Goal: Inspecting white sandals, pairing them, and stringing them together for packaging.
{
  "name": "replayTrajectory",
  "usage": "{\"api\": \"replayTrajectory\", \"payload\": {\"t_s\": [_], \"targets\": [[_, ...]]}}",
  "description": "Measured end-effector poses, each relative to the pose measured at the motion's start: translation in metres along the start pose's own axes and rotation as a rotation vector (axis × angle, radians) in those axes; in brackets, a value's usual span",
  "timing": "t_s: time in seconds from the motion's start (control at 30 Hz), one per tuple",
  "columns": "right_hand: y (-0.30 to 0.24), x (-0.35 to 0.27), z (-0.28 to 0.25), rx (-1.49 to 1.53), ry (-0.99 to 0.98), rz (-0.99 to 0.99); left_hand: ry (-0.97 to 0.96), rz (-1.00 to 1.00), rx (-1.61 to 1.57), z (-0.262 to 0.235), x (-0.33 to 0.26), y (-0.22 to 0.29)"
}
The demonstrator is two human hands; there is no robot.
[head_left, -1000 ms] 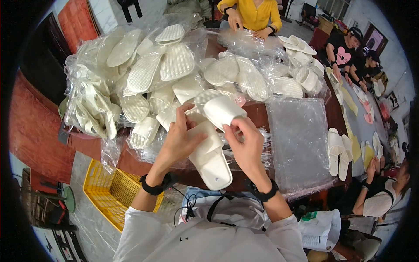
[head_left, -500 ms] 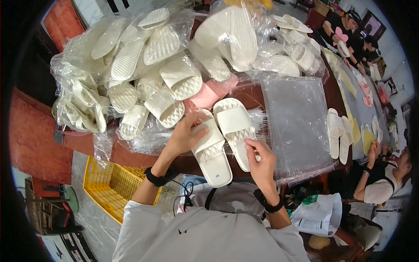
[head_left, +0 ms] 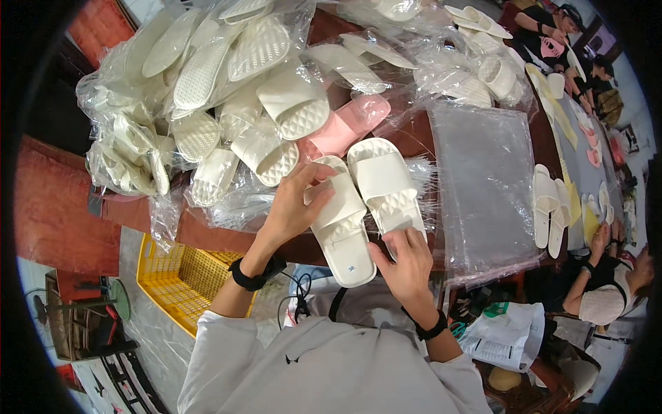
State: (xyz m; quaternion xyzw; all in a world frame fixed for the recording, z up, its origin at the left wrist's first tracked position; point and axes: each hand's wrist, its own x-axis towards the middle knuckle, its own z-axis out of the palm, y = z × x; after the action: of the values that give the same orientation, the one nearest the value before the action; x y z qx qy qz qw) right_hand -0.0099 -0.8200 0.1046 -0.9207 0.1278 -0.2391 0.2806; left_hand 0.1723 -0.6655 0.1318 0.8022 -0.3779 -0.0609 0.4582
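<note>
Head view: our left hand [head_left: 293, 207] grips the strap of the left slipper [head_left: 340, 222], fingers curled over its far side. Our right hand [head_left: 407, 259] lies with fingers spread and flat on the near end of the right slipper [head_left: 386, 185], pressing rather than clasping it. We have the two white slippers side by side, touching, at the near edge of the table [head_left: 414, 141], heels toward us. Just right of them lies a stack of clear bags [head_left: 486, 183], and beyond it another white pair [head_left: 552, 210]. Just beyond our left hand sits a pink slipper [head_left: 348, 124] in plastic. Left and far of it rises a heap of bagged white slippers [head_left: 207, 103]. Below the table's near left edge stands a yellow crate [head_left: 176, 279]. At the far right we see other people [head_left: 552, 31] seated along the table.
</note>
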Motion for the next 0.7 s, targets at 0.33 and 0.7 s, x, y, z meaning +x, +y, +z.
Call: {"api": "replayTrajectory", "payload": {"t_s": [0.33, 0.7], "targets": [[0.007, -0.001, 0.011, -0.041, 0.08, 0.031, 0.017, -0.01, -0.004, -0.002, -0.005, -0.003], [-0.003, 0.034, 0.024, 0.049, 0.062, -0.038, 0.097, -0.053, -0.068, 0.004, -0.012, -0.004]]}}
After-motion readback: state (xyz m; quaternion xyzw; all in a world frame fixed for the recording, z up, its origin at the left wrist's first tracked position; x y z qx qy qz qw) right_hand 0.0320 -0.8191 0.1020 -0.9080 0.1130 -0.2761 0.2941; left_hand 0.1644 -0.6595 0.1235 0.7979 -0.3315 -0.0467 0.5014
